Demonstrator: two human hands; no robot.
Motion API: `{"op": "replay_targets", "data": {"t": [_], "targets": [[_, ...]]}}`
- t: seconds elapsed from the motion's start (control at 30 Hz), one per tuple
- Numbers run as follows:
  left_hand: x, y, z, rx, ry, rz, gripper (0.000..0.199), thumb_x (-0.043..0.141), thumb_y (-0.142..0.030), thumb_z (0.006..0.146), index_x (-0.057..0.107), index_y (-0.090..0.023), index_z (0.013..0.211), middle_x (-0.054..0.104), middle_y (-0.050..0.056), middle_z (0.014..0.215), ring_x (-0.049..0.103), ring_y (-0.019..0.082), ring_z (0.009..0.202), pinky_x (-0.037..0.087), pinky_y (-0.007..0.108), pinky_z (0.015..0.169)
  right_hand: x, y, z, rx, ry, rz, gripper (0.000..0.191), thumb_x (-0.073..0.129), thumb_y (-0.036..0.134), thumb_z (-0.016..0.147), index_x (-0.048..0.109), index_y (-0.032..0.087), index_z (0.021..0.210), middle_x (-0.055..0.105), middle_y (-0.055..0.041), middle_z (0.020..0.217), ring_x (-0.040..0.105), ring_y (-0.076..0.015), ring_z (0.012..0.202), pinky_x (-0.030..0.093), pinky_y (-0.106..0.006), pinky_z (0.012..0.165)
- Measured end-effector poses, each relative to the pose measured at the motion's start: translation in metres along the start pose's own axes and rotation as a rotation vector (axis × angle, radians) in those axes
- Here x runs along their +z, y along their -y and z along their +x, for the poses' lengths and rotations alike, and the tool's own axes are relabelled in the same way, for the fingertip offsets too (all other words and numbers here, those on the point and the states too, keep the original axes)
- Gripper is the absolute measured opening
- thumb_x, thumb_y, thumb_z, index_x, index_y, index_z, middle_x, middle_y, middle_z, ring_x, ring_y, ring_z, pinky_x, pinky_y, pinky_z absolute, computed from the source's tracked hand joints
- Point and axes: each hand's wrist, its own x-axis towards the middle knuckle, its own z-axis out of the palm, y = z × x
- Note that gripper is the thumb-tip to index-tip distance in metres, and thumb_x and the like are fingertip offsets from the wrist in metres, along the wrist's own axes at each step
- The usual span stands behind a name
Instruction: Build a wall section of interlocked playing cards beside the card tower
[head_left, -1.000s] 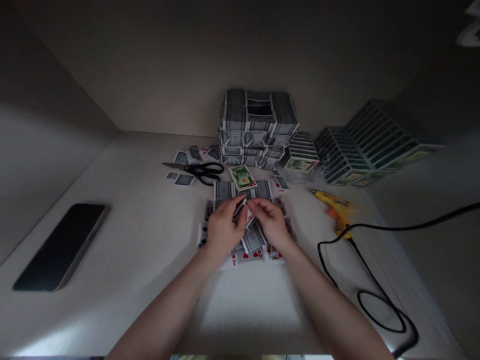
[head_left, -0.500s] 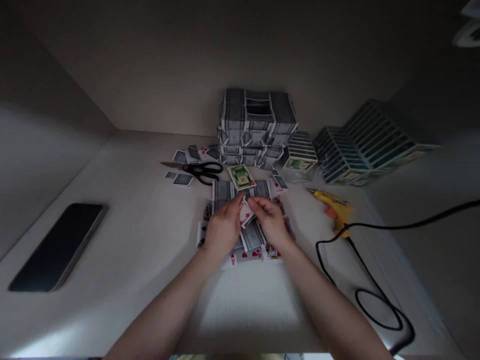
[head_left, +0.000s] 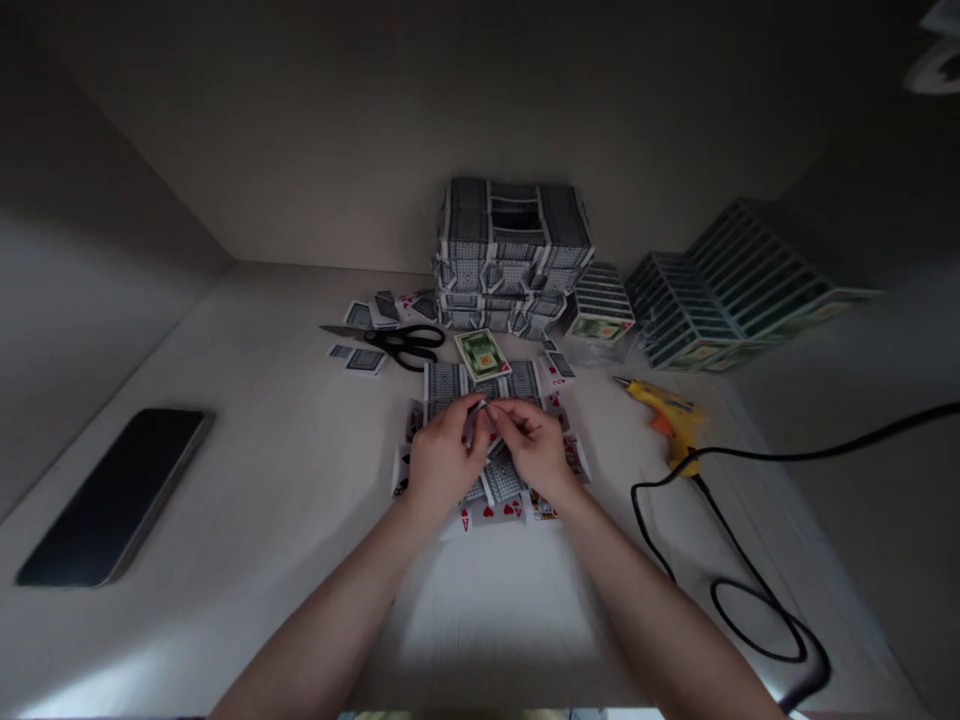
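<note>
My left hand and my right hand meet over a panel of joined playing cards, their fingertips pinched together. Between them they grip a playing card, mostly covered by the fingers. Patterned card backs face up across the panel, while heart faces and a court card show along its near and side edges. Just beyond the hands, a green card box rests at the panel's far edge.
Behind stands a block built of folded cards. Black scissors lie over loose cards to its left. Stacked card boxes are at right, near a yellow glue gun with a looping black cord. A phone lies far left.
My fingers have closed further over the small card, turning it so that its red-marked face is mostly hidden. Both hands stay over the same spot.
</note>
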Motion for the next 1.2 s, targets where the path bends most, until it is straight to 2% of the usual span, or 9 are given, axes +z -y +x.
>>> {"op": "replay_targets", "data": {"t": [0.37,0.97,1.1,1.2], "targets": [[-0.0047,-0.0019,0.0025,0.037,-0.108,-0.105,0.015,0.054,-0.019,0.078,0.063,-0.019,0.090,0.069,0.003,0.084,0.064,0.014,0.080,0.051,0.028,0.075,-0.0017,0.0007,-0.0066,-0.164,-0.032,-0.225,0.018,0.053,0.028,0.080,0.068,0.021,0.086,0.071,-0.0031,0.082,0.063,-0.0162,0.074,0.049,-0.029,0.070],[-0.0007,-0.0005,0.0011,0.024,-0.112,-0.075,0.010,0.052,-0.019,0.079,0.060,-0.018,0.085,0.066,0.003,0.080,0.062,0.015,0.078,0.049,0.028,0.072,-0.0019,0.0026,-0.0064,-0.145,-0.014,-0.200,0.017,0.055,0.030,0.078,0.069,0.021,0.083,0.071,-0.0031,0.082,0.063,-0.0174,0.076,0.049,-0.032,0.074],[-0.0011,-0.0018,0.0007,0.024,-0.137,-0.082,0.010,0.051,-0.020,0.079,0.059,-0.018,0.085,0.065,0.003,0.080,0.061,0.014,0.077,0.048,0.027,0.072,-0.0024,0.0038,-0.0044,-0.116,0.008,-0.172,0.017,0.055,0.032,0.077,0.068,0.020,0.081,0.070,-0.0030,0.079,0.061,-0.0164,0.073,0.048,-0.028,0.069],[-0.0025,-0.0015,0.0018,-0.013,-0.183,-0.083,0.010,0.050,-0.017,0.078,0.057,-0.018,0.084,0.064,0.003,0.080,0.061,0.015,0.078,0.048,0.027,0.072,-0.0032,0.0039,-0.0027,-0.046,0.022,-0.154,0.018,0.056,0.034,0.076,0.065,0.019,0.078,0.063,0.0001,0.064,0.055,-0.0131,0.059,0.042,-0.024,0.055]]}}
